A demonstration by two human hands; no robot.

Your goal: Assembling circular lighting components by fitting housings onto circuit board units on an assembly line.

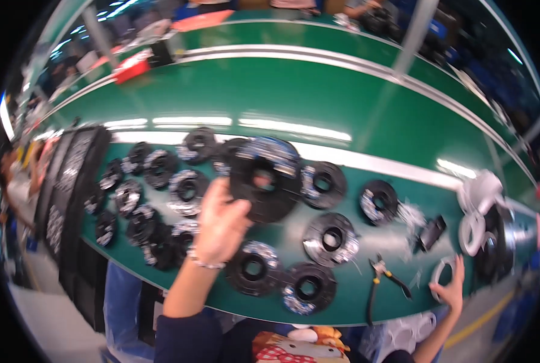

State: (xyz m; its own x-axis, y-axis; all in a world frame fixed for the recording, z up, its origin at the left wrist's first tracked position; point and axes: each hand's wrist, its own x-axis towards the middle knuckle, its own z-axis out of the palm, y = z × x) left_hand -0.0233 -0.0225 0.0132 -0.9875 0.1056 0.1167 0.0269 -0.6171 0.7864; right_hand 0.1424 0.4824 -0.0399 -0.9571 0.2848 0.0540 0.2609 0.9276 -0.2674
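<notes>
The left hand (221, 221) lifts a black reel (264, 181), fingers pinching its rim, above the green bench (318, 109) (other reels lie around), while the right hand (450, 284) curls on a white tape roll (440, 275), apparently mid-sorting.

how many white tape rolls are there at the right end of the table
2, maybe more. One white ring-shaped tape roll is under the right hand at the green table edge; a second lies just above it. Others may be hidden in the blurred pile beyond.
</notes>
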